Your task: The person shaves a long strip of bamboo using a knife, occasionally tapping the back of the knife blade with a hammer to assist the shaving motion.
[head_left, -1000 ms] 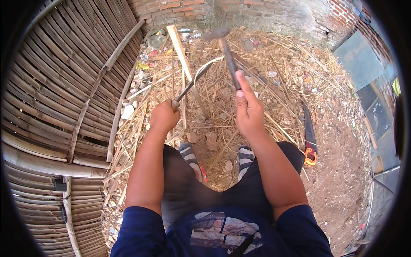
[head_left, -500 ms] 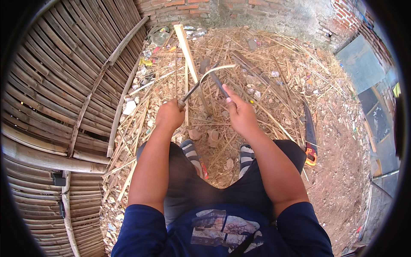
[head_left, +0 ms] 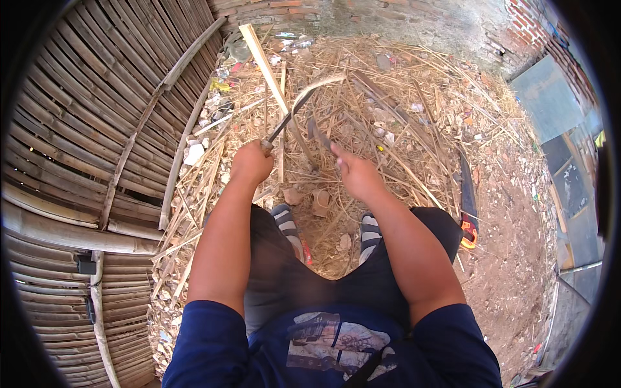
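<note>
My left hand [head_left: 253,161] is closed round the handle of a long dark-bladed knife [head_left: 279,128] that slants up and to the right. Along its blade a split bamboo length [head_left: 264,66] leans to the far left, while a pale thin strip [head_left: 326,82] curves away to the right. My right hand [head_left: 357,174] grips a dark bar-like tool [head_left: 319,134], blurred by motion and held apart from the blade. I cannot tell its exact kind. A narrow brown piece [head_left: 301,143] stands below the knife, its lower end among the litter.
Dry bamboo strips and shavings [head_left: 414,149] cover the ground. A handsaw [head_left: 468,200] with an orange handle lies to the right. At the left stands a bamboo slat wall [head_left: 123,123]; a brick wall [head_left: 388,26] runs along the back. Grey sheets [head_left: 550,97] lean at far right.
The dark tool in my right hand has swung down, away from the knife blade. The bamboo length has tipped farther left, and the knife with its curved strip has shifted slightly up and left.
</note>
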The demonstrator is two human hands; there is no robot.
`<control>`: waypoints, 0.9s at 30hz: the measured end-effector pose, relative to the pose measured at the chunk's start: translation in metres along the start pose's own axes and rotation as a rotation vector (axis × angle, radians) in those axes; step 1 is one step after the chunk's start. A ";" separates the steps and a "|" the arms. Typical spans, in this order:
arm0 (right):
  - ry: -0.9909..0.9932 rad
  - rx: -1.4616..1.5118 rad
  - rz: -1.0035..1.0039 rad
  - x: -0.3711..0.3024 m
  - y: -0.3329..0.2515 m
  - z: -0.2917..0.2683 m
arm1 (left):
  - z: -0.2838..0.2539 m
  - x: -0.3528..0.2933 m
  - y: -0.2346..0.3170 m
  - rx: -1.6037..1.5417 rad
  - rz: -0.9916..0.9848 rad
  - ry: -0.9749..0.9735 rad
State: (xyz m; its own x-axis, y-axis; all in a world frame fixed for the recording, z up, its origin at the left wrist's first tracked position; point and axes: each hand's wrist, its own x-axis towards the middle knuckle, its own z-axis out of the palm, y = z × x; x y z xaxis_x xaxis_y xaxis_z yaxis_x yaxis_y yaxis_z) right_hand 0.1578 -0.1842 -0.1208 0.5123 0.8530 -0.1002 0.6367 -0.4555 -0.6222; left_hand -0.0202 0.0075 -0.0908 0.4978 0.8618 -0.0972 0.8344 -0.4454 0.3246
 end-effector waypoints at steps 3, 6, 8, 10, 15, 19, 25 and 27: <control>-0.143 -0.190 -0.047 0.010 0.048 0.036 | 0.004 0.003 -0.001 0.034 0.034 -0.005; -0.047 -0.211 -0.053 0.019 0.059 0.042 | 0.005 0.004 0.005 0.001 0.007 -0.018; -0.006 -0.053 0.032 0.015 0.029 0.014 | 0.010 0.006 -0.002 -0.019 -0.007 -0.019; 0.172 0.074 0.005 0.014 0.015 -0.010 | 0.011 0.008 0.000 -0.021 -0.016 -0.028; 0.614 0.363 -0.289 -0.002 -0.018 -0.042 | 0.009 0.005 -0.004 -0.016 -0.016 -0.033; 0.763 0.285 -0.539 0.013 -0.005 -0.025 | 0.010 0.003 0.003 0.002 0.014 -0.030; 0.267 0.058 -0.195 0.008 -0.018 -0.002 | 0.014 0.002 -0.010 0.023 0.012 -0.021; 0.258 0.068 -0.179 0.008 -0.022 -0.006 | 0.016 0.001 -0.013 0.018 0.004 -0.027</control>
State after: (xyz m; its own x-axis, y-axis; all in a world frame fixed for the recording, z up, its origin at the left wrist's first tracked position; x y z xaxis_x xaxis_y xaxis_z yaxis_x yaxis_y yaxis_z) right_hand 0.1513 -0.1694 -0.1035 0.5303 0.8212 0.2107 0.6944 -0.2782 -0.6636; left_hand -0.0265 0.0101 -0.1097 0.5073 0.8532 -0.1214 0.8364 -0.4536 0.3077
